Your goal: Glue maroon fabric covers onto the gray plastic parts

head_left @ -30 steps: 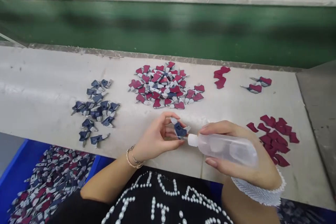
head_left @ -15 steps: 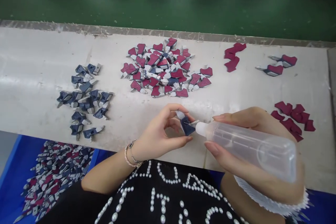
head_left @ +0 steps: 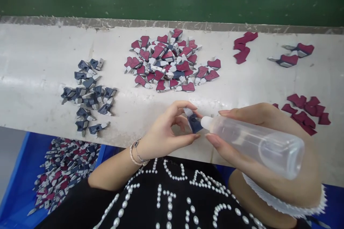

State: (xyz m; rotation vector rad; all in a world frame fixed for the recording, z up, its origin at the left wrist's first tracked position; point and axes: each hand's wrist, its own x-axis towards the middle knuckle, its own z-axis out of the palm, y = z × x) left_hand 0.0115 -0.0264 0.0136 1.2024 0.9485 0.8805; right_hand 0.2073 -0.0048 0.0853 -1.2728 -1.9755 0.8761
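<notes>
My left hand (head_left: 169, 128) pinches a small navy and light-grey plastic piece (head_left: 194, 122) between its fingers, over the front part of the bench. My right hand (head_left: 258, 118) is wrapped round a clear squeeze bottle (head_left: 255, 139) with a white nozzle, tilted so the nozzle end points left at the navy piece. The nozzle tip is at the piece's right side; whether it touches cannot be made out. Straight behind the hands lies a heap of similar pieces with maroon inserts (head_left: 161, 55). Loose maroon inserts (head_left: 306, 109) lie right of my right hand.
Navy pieces without maroon (head_left: 91, 94) lie in a group at the left. A few maroon inserts (head_left: 243, 46) and two pieces with pointed ends (head_left: 288, 60) are at the back right. Below the left edge stands a blue bin (head_left: 16, 182) full of pieces. A green wall (head_left: 172, 0) is behind.
The view has shifted slightly, so the bench things sit higher in the picture. The bottle's nozzle is nearer the navy piece, its thin tip now hidden. Both hands keep their holds.
</notes>
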